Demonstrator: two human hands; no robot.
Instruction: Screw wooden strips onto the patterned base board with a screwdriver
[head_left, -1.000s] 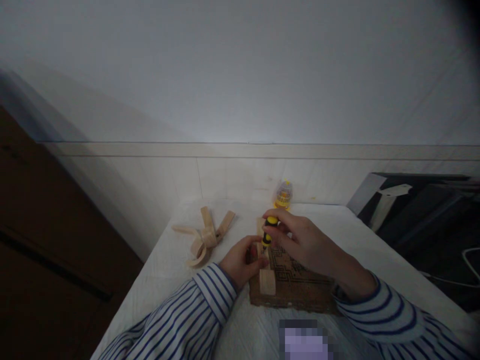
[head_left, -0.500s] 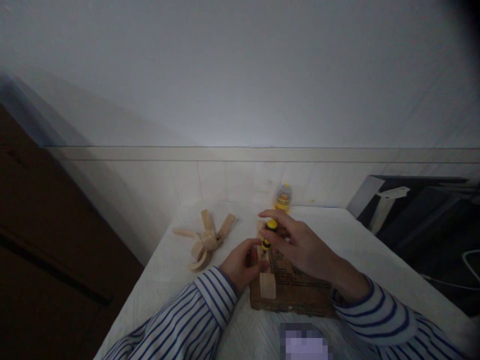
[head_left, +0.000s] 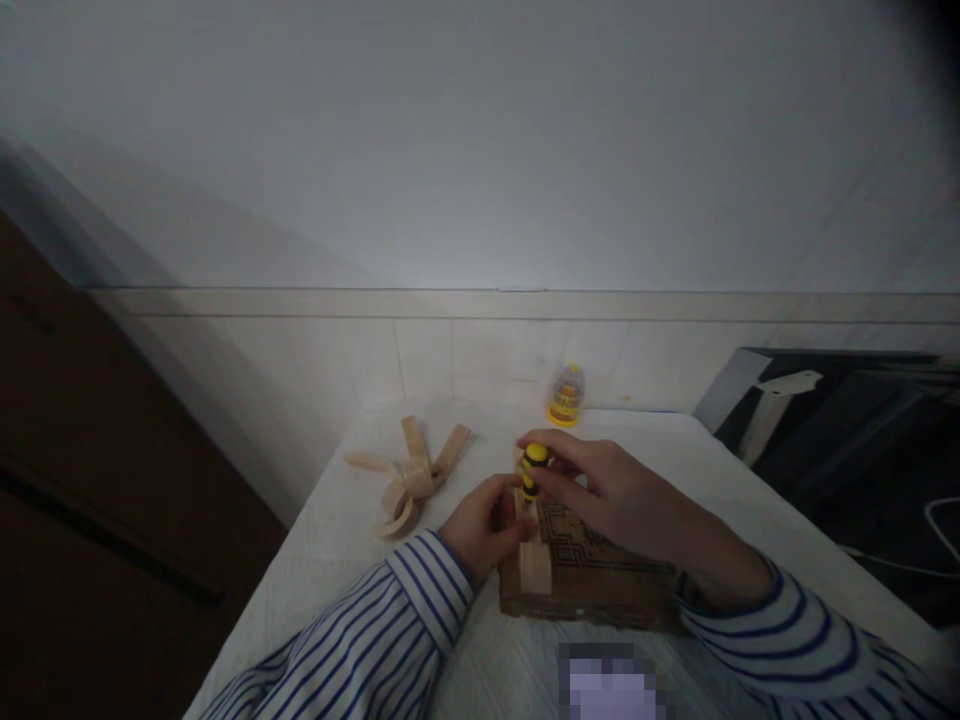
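Observation:
My right hand (head_left: 607, 490) is closed around a yellow and black screwdriver (head_left: 535, 456), which stands nearly upright with its tip on a pale wooden piece (head_left: 527, 510). My left hand (head_left: 484, 530) pinches that wooden piece from the left, close to the screwdriver's tip. The piece lies on the left side of a brown wooden board (head_left: 592, 590) with dark line patterns. At its near end is a curved wooden block (head_left: 535, 568); whether the two are joined I cannot tell. My fingers hide part of the piece, and the tip is too small to see clearly.
A group of pale wooden strips and curved pieces (head_left: 416, 478) lies on the white-covered table (head_left: 315, 570) to the left. A clear case with a yellow base (head_left: 565, 400) stands at the back by the wall. Dark panels (head_left: 847, 450) lean at the right.
The screwdriver's handle has shifted slightly left and stands straighter. My right wrist and forearm have moved a little to the right. My left hand stays in place on the wooden piece.

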